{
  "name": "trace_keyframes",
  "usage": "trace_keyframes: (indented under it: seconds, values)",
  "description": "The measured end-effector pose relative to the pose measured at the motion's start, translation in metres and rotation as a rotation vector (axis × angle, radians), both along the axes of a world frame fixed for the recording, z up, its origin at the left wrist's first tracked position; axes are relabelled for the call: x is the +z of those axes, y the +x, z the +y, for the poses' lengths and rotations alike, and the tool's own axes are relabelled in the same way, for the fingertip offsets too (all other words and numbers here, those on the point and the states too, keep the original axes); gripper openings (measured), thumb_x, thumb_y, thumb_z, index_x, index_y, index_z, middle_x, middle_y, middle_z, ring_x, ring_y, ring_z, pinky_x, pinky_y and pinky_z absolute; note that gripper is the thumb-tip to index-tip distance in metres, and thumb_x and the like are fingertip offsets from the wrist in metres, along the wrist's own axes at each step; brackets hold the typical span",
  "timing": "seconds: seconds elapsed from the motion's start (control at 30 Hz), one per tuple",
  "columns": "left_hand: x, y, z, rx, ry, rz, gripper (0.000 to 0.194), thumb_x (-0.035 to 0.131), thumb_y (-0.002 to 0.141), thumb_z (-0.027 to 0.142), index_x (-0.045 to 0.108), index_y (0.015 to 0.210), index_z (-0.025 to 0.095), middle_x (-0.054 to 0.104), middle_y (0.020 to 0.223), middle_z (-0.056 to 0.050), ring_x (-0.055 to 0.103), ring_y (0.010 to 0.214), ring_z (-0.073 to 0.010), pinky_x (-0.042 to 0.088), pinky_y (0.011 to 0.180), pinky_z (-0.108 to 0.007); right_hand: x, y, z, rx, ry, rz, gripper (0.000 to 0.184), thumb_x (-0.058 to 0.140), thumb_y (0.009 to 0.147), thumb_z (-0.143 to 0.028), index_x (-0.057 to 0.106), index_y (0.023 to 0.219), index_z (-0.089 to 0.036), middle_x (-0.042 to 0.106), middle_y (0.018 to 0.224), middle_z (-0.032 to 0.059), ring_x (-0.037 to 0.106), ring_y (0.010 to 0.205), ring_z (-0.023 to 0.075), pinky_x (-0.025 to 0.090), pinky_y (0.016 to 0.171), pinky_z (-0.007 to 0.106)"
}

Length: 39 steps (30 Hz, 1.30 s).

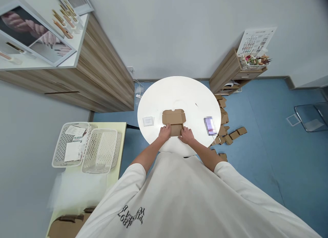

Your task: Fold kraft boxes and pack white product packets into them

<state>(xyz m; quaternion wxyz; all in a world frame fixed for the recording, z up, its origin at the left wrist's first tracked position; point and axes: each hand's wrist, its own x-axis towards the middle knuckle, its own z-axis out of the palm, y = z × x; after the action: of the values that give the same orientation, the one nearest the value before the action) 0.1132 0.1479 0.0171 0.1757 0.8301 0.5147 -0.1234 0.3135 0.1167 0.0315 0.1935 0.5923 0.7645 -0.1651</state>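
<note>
A flat brown cardboard box blank (174, 119) lies on the round white table (179, 91) in front of me. My left hand (164, 132) presses on its near left edge with fingers curled over the cardboard. My right hand (187, 135) grips the near right edge the same way. The far part of the cardboard has its flaps spread out flat. A small clear packet (148, 121) lies to the left of the box. A purple and white object (210, 125) lies to the right near the table's rim.
Several small folded cardboard boxes (225, 128) are heaped on the blue floor right of the table. Two white mesh baskets (87, 147) stand on a yellow side table at left. Wooden cabinets (102, 77) line the left wall, and a small wooden shelf (230, 75) stands at back right.
</note>
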Motion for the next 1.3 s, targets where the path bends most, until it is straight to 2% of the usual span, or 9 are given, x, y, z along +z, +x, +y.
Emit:
trace_keyframes:
  seconds: [0.37, 0.5, 0.63, 0.73, 0.83, 0.9, 1.0, 1.17, 1.3]
  values:
    - [0.001, -0.001, -0.002, 0.017, -0.027, -0.047, 0.096, 0.078, 0.077, 0.024, 0.028, 0.159, 0.017, 0.035, 0.157, -0.022, 0.053, 0.125, -0.0371, 0.042, 0.100, -0.044, 0.001, -0.002, 0.001, -0.079, 0.010, 0.038, 0.049, 0.059, 0.094, -0.037, 0.052, 0.136, -0.014, 0.043, 0.144, 0.0212, 0.047, 0.118, 0.0333, 0.042, 0.095, 0.043]
    - [0.001, -0.002, -0.003, 0.039, -0.048, -0.095, 0.098, 0.078, 0.077, 0.024, 0.026, 0.160, 0.018, 0.033, 0.159, -0.023, 0.051, 0.127, -0.0388, 0.041, 0.102, -0.046, 0.002, 0.004, 0.010, -0.057, 0.004, 0.120, 0.078, 0.065, 0.088, -0.030, 0.028, 0.156, -0.018, 0.025, 0.162, 0.0179, 0.044, 0.124, 0.0337, 0.042, 0.098, 0.043]
    - [0.001, -0.006, -0.003, 0.032, -0.067, -0.127, 0.098, 0.078, 0.078, 0.026, 0.026, 0.160, 0.019, 0.029, 0.162, -0.022, 0.049, 0.131, -0.0392, 0.039, 0.105, -0.047, 0.002, 0.004, 0.019, -0.031, -0.036, 0.115, 0.089, 0.065, 0.088, -0.028, 0.016, 0.161, -0.018, 0.025, 0.163, 0.0184, 0.044, 0.125, 0.0341, 0.041, 0.101, 0.042]
    - [0.003, -0.016, -0.002, 0.006, -0.078, -0.158, 0.090, 0.076, 0.081, 0.029, 0.030, 0.158, 0.023, 0.031, 0.162, -0.019, 0.049, 0.132, -0.0376, 0.037, 0.107, -0.046, 0.003, 0.002, 0.022, -0.023, -0.038, 0.095, 0.087, 0.064, 0.088, -0.026, 0.018, 0.161, -0.017, 0.028, 0.161, 0.0193, 0.046, 0.122, 0.0338, 0.041, 0.099, 0.042]
    - [0.008, -0.036, 0.002, 0.046, -0.056, -0.240, 0.067, 0.061, 0.093, 0.030, 0.036, 0.154, 0.025, 0.038, 0.159, -0.014, 0.050, 0.133, -0.0332, 0.036, 0.109, -0.044, 0.005, 0.000, 0.023, -0.007, -0.039, 0.079, 0.085, 0.065, 0.087, -0.026, 0.021, 0.159, -0.016, 0.029, 0.160, 0.0197, 0.047, 0.121, 0.0339, 0.041, 0.099, 0.042]
    - [0.010, -0.055, 0.007, 0.156, -0.012, -0.284, 0.054, 0.051, 0.098, 0.026, 0.041, 0.151, 0.024, 0.042, 0.156, -0.013, 0.048, 0.135, -0.0312, 0.036, 0.111, -0.044, 0.005, -0.001, 0.023, -0.004, -0.041, 0.062, 0.084, 0.066, 0.087, -0.026, 0.023, 0.158, -0.016, 0.030, 0.159, 0.0196, 0.047, 0.121, 0.0338, 0.041, 0.099, 0.042]
    - [0.009, -0.086, 0.022, 0.482, 0.079, -0.292, 0.046, 0.044, 0.100, 0.026, 0.045, 0.146, 0.018, 0.047, 0.150, -0.017, 0.048, 0.134, -0.0328, 0.040, 0.109, -0.045, 0.005, -0.004, 0.024, -0.011, -0.047, 0.044, 0.083, 0.066, 0.087, -0.027, 0.024, 0.158, -0.015, 0.030, 0.159, 0.0197, 0.047, 0.120, 0.0338, 0.041, 0.098, 0.042]
    - [-0.004, -0.130, 0.052, 1.024, 0.044, -0.273, 0.043, 0.055, 0.095, 0.035, 0.049, 0.135, 0.019, 0.051, 0.143, -0.019, 0.051, 0.131, -0.0370, 0.044, 0.105, -0.050, 0.004, -0.007, 0.024, -0.027, -0.047, 0.027, 0.085, 0.065, 0.086, -0.026, 0.022, 0.159, -0.016, 0.029, 0.160, 0.0188, 0.047, 0.121, 0.0336, 0.042, 0.098, 0.042]
    - [-0.015, -0.144, 0.067, 1.200, -0.093, -0.340, 0.049, 0.066, 0.089, 0.040, 0.047, 0.129, 0.017, 0.055, 0.136, -0.021, 0.057, 0.125, -0.0386, 0.048, 0.100, -0.050, 0.002, -0.009, 0.023, -0.045, -0.050, 0.027, 0.087, 0.066, 0.086, -0.026, 0.020, 0.160, -0.018, 0.027, 0.161, 0.0179, 0.047, 0.122, 0.0341, 0.042, 0.098, 0.042]
